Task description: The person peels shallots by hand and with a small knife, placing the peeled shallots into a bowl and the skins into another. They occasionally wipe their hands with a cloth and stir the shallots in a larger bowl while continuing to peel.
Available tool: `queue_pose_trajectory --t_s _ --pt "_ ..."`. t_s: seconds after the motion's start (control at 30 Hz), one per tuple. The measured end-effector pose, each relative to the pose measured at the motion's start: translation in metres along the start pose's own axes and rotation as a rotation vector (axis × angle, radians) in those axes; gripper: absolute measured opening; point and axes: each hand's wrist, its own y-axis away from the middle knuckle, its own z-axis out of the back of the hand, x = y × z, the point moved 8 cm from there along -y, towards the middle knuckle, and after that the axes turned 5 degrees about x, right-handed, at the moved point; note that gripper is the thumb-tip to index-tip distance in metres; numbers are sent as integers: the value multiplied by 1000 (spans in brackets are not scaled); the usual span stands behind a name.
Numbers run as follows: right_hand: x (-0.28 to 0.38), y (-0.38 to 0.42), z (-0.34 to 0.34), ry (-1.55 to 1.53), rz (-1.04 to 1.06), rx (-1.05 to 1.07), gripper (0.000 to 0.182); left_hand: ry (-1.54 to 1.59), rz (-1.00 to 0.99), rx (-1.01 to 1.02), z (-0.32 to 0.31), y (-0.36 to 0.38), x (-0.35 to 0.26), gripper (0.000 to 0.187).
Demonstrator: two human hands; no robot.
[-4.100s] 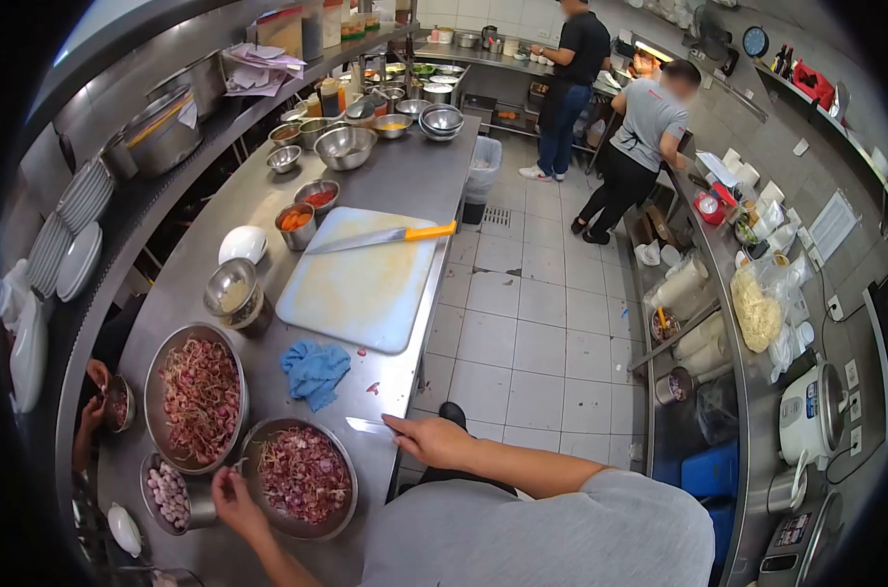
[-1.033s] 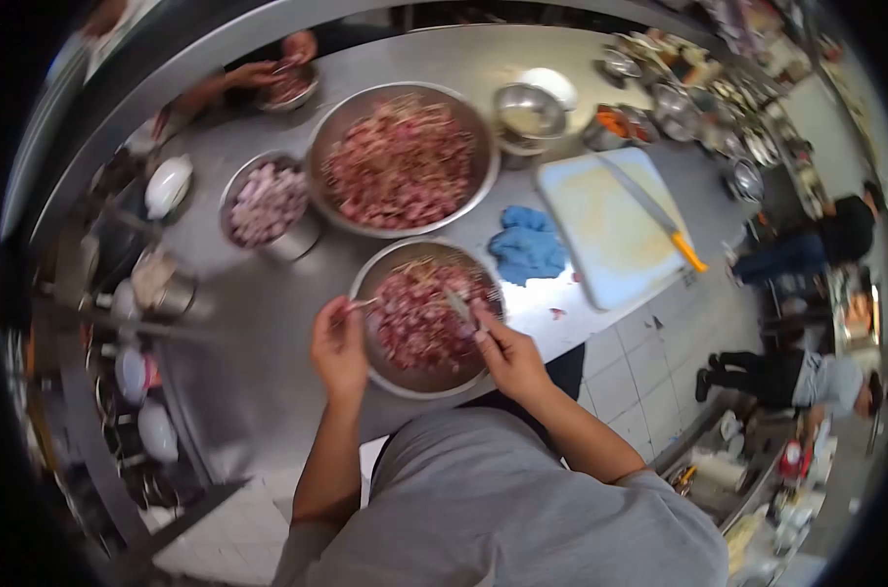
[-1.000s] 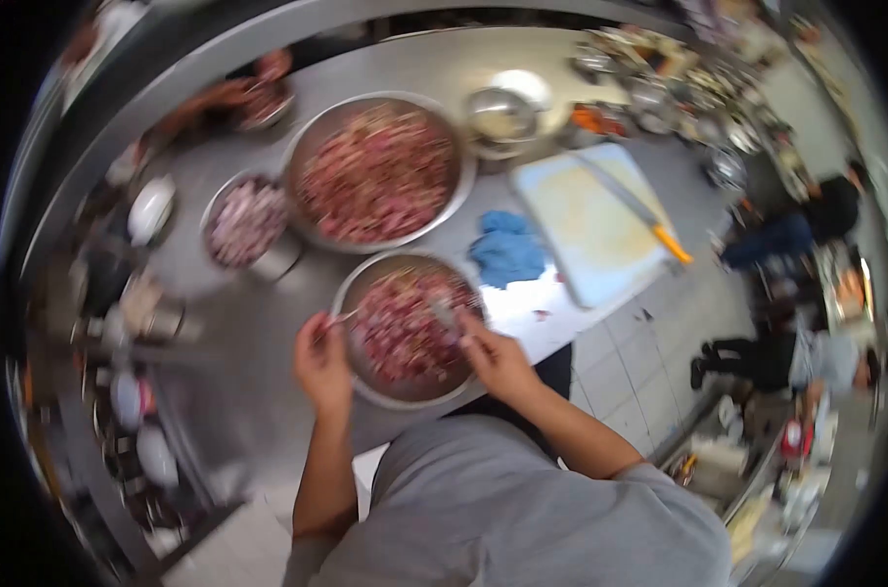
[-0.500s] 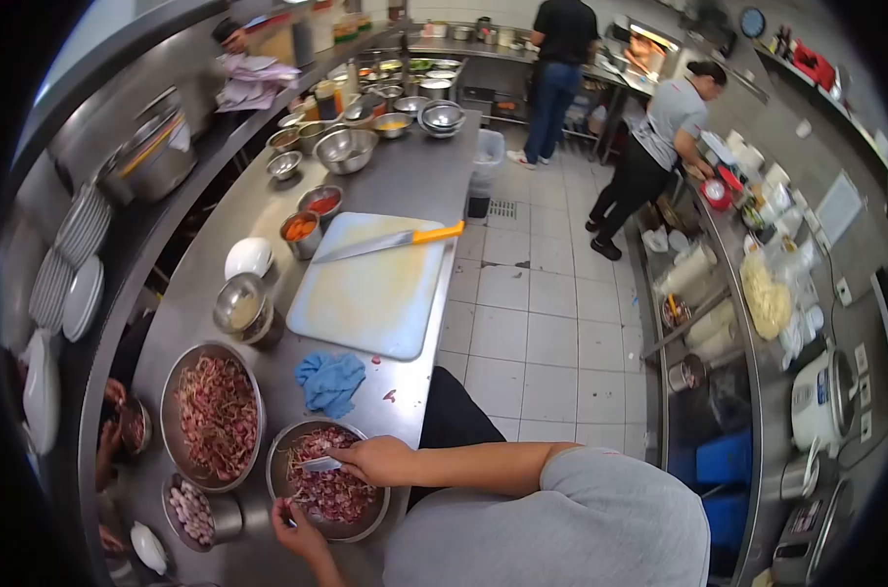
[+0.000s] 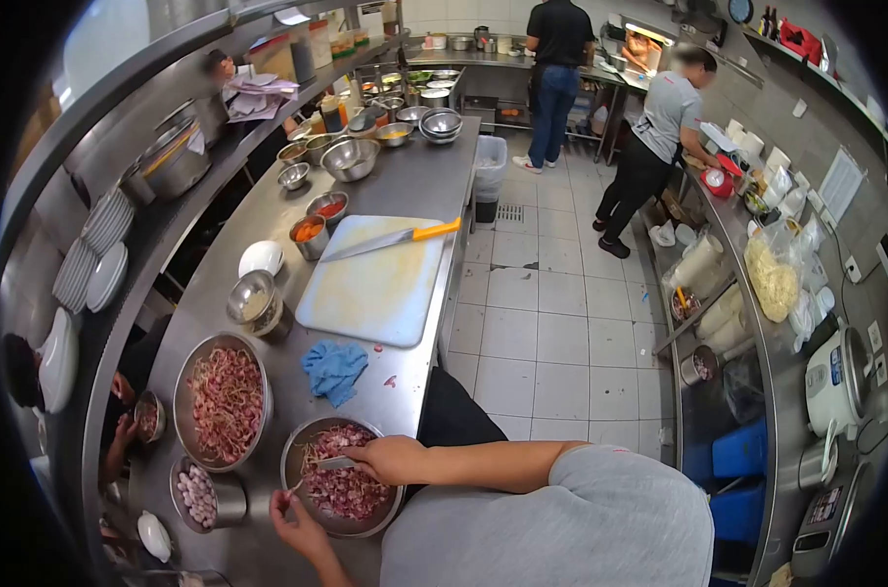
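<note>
My right hand grips a small knife, its blade over a metal bowl of reddish-purple pieces. At that bowl's left rim, the fingers of my left hand are pinched together near a thin pale strand; what they hold is too small to name. A larger bowl of stringy reddish pieces stands farther left. Below it is a metal pot with pale, rounded pieces. A crumpled blue cloth lies just beyond the nearer bowl.
A white cutting board bears a large orange-handled knife. Small metal bowls line the counter's far left. Across the counter, a person's hands are beside a small bowl. Two co-workers stand farther back.
The whole view has shifted slightly. My left hand has moved a little relative to the bowl's rim, its fingers now raised more. My right hand still holds the small knife over the bowl.
</note>
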Motion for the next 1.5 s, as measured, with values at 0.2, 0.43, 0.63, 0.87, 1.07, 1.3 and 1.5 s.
queue_pose_trajectory --t_s 0.2,0.43,0.63,0.87,1.07,1.3,1.5 --pt "11 -4 -3 -264 85 -119 43 775 443 222 -49 29 -7 34" --pt "30 -3 -6 -589 77 1 40 1274 711 153 -68 39 -11 31" --pt "54 -11 -11 -497 135 56 42 1291 646 95 -49 23 -7 25" --pt "61 -15 -21 -395 216 115 39 1305 597 79 -49 28 -14 30" --pt "57 -16 -24 -399 211 119 39 1249 630 82 -49 36 -12 29" --pt "34 -37 -35 -491 195 -30 31 1097 655 244 -74 56 -17 25" --pt "12 -50 -30 -429 -18 24 56 1298 706 161 -62 41 -17 30"
